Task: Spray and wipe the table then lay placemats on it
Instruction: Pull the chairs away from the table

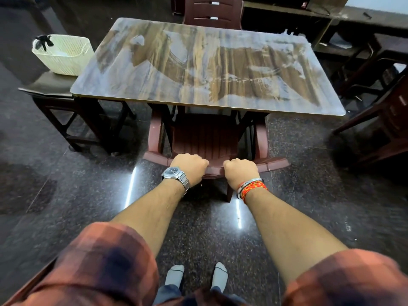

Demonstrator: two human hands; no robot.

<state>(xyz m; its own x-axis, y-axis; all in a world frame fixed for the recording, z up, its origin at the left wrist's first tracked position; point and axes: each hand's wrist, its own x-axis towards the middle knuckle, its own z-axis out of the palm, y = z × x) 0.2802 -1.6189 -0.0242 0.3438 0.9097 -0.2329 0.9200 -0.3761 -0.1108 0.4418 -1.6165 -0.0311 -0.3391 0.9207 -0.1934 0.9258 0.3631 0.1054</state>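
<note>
A wood-grain table (198, 69) stands ahead of me, its top streaked with pale, dusty smears. A maroon plastic chair (205, 138) is tucked under its near edge. My left hand (189, 167) and my right hand (240, 172) both grip the top rail of the chair's back, fingers curled over it. A spray bottle's black trigger head (44, 41) pokes out of a cream basket (66, 56) on a stool left of the table. No placemats or cloth are in view.
A dark stool (55, 89) carries the basket at the table's left. Another maroon chair (213, 12) sits at the far side. Dark benches and chairs (375, 89) crowd the right. The floor is polished dark granite (88, 195).
</note>
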